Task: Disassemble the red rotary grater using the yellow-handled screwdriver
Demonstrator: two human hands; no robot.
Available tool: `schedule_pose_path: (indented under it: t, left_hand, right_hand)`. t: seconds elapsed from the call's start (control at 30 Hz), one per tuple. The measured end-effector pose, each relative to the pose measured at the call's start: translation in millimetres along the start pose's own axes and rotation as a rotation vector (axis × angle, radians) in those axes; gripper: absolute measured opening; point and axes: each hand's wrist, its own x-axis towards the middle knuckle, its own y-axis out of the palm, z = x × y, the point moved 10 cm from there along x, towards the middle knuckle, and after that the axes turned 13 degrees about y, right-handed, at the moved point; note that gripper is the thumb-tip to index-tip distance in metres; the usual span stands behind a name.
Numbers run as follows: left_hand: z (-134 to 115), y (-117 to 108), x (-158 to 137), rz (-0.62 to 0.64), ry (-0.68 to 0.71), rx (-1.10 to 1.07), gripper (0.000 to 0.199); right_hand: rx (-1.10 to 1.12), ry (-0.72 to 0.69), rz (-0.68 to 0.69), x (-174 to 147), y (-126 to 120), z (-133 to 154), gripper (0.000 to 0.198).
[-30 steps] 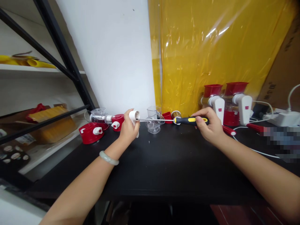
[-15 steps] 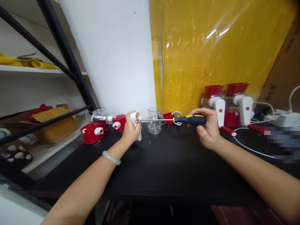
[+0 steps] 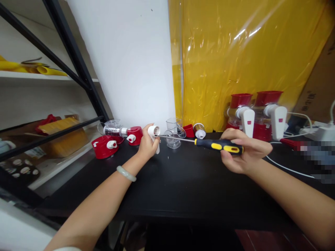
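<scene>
My left hand (image 3: 148, 144) is closed around a white plastic crank arm (image 3: 154, 131) with a round, hollow end. In my right hand (image 3: 242, 153) is a black and yellow screwdriver (image 3: 218, 145), gripped by its handle between thumb and fingers. Its long metal shaft points left, and the tip meets the round end of the white part; whether it sits inside cannot be made out. Behind the shaft stands a clear plastic housing (image 3: 173, 137). A red hopper (image 3: 188, 131) and a metal grater drum (image 3: 199, 130) lie just right of it.
Red bases (image 3: 104, 147) and a smaller red piece (image 3: 135, 135) stand left on the black table (image 3: 183, 188). Two red and white rotary graters (image 3: 242, 116) are at the right, near white cables (image 3: 290, 169). A black-framed shelf (image 3: 73, 52) borders the left side.
The screwdriver handle has turned, showing more yellow, and dipped lower. My right hand has shifted right with its fingers rolled over. My left hand still holds the white part.
</scene>
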Motion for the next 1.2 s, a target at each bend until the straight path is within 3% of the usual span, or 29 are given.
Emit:
schedule_pose_path:
  t: [0.1,0.2,0.27,0.33,0.4,0.5,0.57,0.63,0.7,0.8,0.9,0.97,1.03,1.13,1.2]
  left_hand:
    - [-1.2,1.3,-1.0,0.004,0.004,0.017,0.060]
    - [-5.9,0.4,-1.4,-0.004,0.019,0.059,0.062]
    - [-8.5,-1.7,-1.2,-0.017,0.019,0.093,0.063]
    - [-9.6,-5.0,-0.2,-0.028,0.008,0.125,0.063]
    - [-9.7,-10.0,1.9,-0.038,-0.003,0.162,0.063]
    - [-8.1,-17.2,6.6,-0.047,-0.017,0.160,0.061]
    - [-6.1,-19.2,9.4,-0.048,-0.026,0.105,0.059]
    - [-5.0,-19.4,11.0,-0.045,-0.033,0.070,0.059]
    - [-6.4,-19.7,11.4,-0.049,-0.033,0.077,0.058]
    - [-14.1,-20.7,11.2,-0.056,-0.021,0.145,0.058]
    - [-23.6,-22.6,11.6,-0.047,-0.029,0.243,0.059]
    - [-26.1,-22.7,12.0,-0.021,-0.056,0.306,0.059]
    - [-24.8,-21.9,12.5,0.004,-0.077,0.333,0.057]
    - [-17.2,-22.0,13.7,-0.006,-0.073,0.255,0.055]
    - [-9.6,-24.9,14.7,-0.039,-0.072,0.182,0.054]
  right_hand:
    - [0.054,0.137,-0.044,-5.5,-3.9,-14.4,0.030]
    - [-0.051,0.502,-0.107,-16.9,-13.2,-55.0,0.039]
    - [-0.200,0.649,-0.069,-22.2,-15.4,-71.5,0.034]
    - [-0.294,0.594,-0.037,-17.8,-16.8,-68.9,0.025]
    - [-0.283,0.408,0.006,-10.0,-14.3,-53.5,0.015]
    - [-0.245,0.169,0.173,-8.1,1.0,-33.9,0.009]
    - [-0.231,0.102,0.232,-10.7,8.8,-28.2,0.013]
    - [-0.151,0.114,0.180,-11.3,8.7,-27.2,0.021]
    - [-0.002,0.226,0.025,-11.1,0.3,-35.5,0.028]
    - [0.248,0.619,-0.153,-20.3,-4.0,-74.5,0.030]
    - [0.324,1.063,-0.064,-40.4,12.8,-111.3,0.044]
    - [0.252,1.166,-0.006,-46.5,13.2,-119.6,0.043]
    - [0.157,1.068,-0.010,-40.7,4.6,-115.4,0.032]
    - [-0.023,0.721,0.006,-25.7,-3.5,-88.9,0.018]
    - [-0.090,0.525,0.089,-22.3,4.9,-70.9,0.020]
